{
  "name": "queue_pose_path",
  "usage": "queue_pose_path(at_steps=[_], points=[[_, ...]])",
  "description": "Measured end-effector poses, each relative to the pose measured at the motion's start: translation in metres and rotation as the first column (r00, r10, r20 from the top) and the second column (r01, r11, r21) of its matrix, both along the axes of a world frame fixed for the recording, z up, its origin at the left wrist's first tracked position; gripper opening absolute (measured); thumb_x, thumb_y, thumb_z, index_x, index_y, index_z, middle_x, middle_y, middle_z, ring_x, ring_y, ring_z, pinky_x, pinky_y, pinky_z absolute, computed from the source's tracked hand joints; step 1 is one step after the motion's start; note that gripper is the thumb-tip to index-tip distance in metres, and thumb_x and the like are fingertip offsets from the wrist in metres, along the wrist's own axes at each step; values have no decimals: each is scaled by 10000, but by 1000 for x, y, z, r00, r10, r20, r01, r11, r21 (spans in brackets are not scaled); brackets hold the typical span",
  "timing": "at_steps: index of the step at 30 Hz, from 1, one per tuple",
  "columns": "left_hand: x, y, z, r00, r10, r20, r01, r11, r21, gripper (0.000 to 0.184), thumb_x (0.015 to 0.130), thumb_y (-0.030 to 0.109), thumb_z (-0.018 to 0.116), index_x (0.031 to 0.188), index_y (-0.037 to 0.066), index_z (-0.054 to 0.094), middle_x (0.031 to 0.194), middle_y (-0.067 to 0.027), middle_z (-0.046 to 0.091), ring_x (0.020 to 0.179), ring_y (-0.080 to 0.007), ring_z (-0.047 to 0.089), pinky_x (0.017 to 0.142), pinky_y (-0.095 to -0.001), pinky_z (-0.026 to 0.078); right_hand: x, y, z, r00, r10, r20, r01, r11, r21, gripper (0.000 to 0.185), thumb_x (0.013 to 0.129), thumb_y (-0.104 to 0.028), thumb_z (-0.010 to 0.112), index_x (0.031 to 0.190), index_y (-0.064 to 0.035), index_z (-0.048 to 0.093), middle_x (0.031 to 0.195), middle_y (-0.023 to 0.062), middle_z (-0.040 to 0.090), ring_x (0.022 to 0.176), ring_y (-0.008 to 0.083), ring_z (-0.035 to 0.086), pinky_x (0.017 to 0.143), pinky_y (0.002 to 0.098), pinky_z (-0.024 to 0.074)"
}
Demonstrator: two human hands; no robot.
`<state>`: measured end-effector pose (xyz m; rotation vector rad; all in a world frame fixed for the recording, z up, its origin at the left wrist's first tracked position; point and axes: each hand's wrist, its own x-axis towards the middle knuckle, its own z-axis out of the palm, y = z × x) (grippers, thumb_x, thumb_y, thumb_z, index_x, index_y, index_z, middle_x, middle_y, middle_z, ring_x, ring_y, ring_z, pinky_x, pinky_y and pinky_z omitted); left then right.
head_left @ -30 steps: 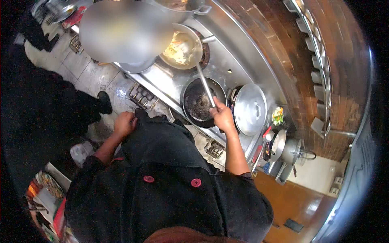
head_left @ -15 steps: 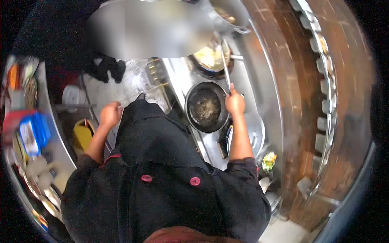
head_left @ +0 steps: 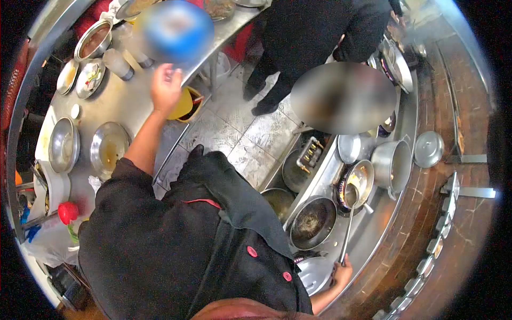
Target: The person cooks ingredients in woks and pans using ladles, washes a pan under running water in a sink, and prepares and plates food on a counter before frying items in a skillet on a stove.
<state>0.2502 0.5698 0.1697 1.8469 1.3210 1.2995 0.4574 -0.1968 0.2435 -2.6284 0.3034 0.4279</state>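
- Our right hand (head_left: 342, 272) wraps its fingers round the end of a long-handled ladle (head_left: 348, 233); our left hand (head_left: 166, 89) grasps nothing that we can see, fingers loosely bent by the edge of the steel counter (head_left: 133, 101). Whether it touches that edge, we cannot tell.
- Just beside our right wrist lies a large metal lid (head_left: 314, 273). A careless drop of the elbow could knock it and set it sliding.
- Near our left sleeve, a shallow metal bowl (head_left: 109, 151) sits on the counter; cloth could catch its rim if we swing that arm back.
- Beyond the lid, a dark frying pan (head_left: 313, 223) rests on the stove, with the ladle's handle passing alongside. A sideways sweep could bump it.
- Farther along, the ladle's head is at the near side of a light metal pan (head_left: 364, 173). Its contents are too small to make out. Pressing on the rim might tip the pan and spill them.
- Right next to that pan, a tall pot (head_left: 392, 166) leaves little room, so an overlong push could strike its wall.
- Farthest off, a co-worker (head_left: 320, 37) in dark clothes stands between counter and stove; stepping that way without looking could cause a collision.
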Motion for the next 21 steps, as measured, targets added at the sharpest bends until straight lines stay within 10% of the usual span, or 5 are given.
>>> queue_pose_path(at_steps=[4, 8, 13, 19, 21], points=[[-45, 91, -17, 879, 454, -147, -433, 888, 154, 726, 666, 332, 737, 1199, -41, 414, 1146, -216, 499, 1063, -345, 471, 913, -399, 376, 26, 14, -106, 966, -84, 244, 36, 981, 193, 547, 701, 39, 508, 1242, -33, 469, 529, 2, 436, 414, 98, 403, 360, 257, 330], [-40, 157, -38, 856, 494, -156, -471, 867, 163, 981, 595, 366, 779, 1286, -90, 253, 1245, -277, 414, 1188, -386, 370, 1007, -413, 290, 57, 46, -164, 958, -58, 279, 32, 995, 97, 529, 761, -10, 490, 1282, -61, 417, 533, 22, 437, 393, 138, 410, 347, 284, 351], [-38, 195, -49, 875, 483, 42, -483, 875, 5, 925, 596, 335, 780, 1256, -94, 294, 1208, -276, 444, 1094, -382, 471, 949, -412, 365, 17, 139, -78, 907, -419, -37, 387, 794, 469, 469, 809, -58, 501, 1264, -88, 387, 536, 42, 438, 351, 165, 389, 321, 295, 344], [-48, 108, -3, 971, 226, -76, -223, 974, 41, 820, 628, 269, 752, 1230, -94, 331, 1154, -258, 485, 1057, -366, 499, 911, -401, 398, 46, 143, -85, 954, -102, 281, 189, 935, -301, 491, 720, -142, 563, 1185, 2, 503, 945, 236, 613, 879, 379, 586, 787, 409, 446], [-43, 63, 0, 994, 32, -107, -27, 999, 47, 798, 636, 248, 739, 1241, -80, 333, 1163, -252, 483, 1065, -360, 498, 913, -396, 397, 50, 134, -99, 958, -38, 286, 121, 953, -279, 488, 722, -125, 546, 1198, -27, 503, 956, 232, 610, 903, 372, 587, 791, 407, 452]])
